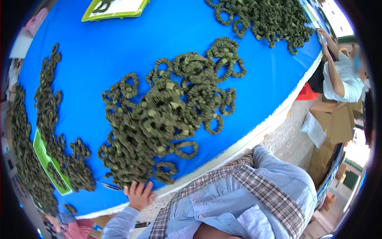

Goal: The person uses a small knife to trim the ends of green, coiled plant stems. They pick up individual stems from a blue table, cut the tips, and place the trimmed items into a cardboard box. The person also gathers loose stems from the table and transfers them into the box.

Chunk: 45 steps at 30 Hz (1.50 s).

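Note:
A large heap of dark green ruffled fabric loops, which look like hair scrunchies (161,113), lies on the blue table cover (259,86) before me. At the heap's near edge rests my left hand (139,195), palm down with its fingers apart, the fingertips touching the nearest loops. Nothing shows in its grip. Just left of the fingers a small metallic tool (111,186) lies flat, its kind too unclear to tell. Several lighter green patches show among the loops. My right hand is out of view; on that side are my blue sleeve and the table's white edge.
More loops are heaped at the top right (277,21) and along the left (47,98). A green tray (49,164) stands among the left heaps, another (112,17) at the top. A co-worker (343,74) is at the right edge, near cardboard boxes (335,122). Another person (73,228) is at lower left.

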### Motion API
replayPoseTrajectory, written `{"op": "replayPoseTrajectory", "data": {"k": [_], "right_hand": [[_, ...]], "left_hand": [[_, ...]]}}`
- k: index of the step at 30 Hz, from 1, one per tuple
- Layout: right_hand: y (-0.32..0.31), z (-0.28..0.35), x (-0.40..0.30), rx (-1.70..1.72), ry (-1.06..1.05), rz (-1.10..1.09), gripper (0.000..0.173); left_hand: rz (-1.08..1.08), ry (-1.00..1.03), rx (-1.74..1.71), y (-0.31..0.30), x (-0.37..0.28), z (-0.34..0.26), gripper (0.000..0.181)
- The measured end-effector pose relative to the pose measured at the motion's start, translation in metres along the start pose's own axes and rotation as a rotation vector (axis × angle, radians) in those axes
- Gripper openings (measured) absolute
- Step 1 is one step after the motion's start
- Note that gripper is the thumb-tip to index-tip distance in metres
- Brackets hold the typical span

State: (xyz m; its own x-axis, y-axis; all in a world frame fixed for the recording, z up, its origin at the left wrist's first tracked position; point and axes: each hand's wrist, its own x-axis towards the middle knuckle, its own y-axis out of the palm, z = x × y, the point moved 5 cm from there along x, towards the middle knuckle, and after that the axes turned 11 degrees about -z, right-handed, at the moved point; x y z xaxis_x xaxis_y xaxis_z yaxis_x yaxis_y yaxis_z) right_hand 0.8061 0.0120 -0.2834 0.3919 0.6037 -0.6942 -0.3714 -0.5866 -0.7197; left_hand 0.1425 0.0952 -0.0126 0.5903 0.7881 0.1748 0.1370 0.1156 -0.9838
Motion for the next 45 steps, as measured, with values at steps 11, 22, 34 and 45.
{"op": "replayPoseTrajectory", "data": {"k": [11,22,34,45], "right_hand": [[-0.175,0.116,-0.084,-0.300,-1.012,0.375,0.024],[-0.472,0.359,0.013,0.870,-1.336,-0.786,0.029],[-0.526,0.395,0.093,-0.193,-1.288,-1.644,0.029],[-0.605,0.303,0.189,-0.727,-0.947,-1.327,0.049]], "left_hand": [[-0.232,-0.250,0.112,-0.017,0.024,-0.023,0.043],[-0.395,-0.430,-0.050,-0.005,0.248,-0.175,0.060],[-0.213,-0.628,-0.190,0.019,0.264,-0.167,0.062],[-0.294,-0.613,-0.214,0.019,0.263,-0.163,0.058]]}}
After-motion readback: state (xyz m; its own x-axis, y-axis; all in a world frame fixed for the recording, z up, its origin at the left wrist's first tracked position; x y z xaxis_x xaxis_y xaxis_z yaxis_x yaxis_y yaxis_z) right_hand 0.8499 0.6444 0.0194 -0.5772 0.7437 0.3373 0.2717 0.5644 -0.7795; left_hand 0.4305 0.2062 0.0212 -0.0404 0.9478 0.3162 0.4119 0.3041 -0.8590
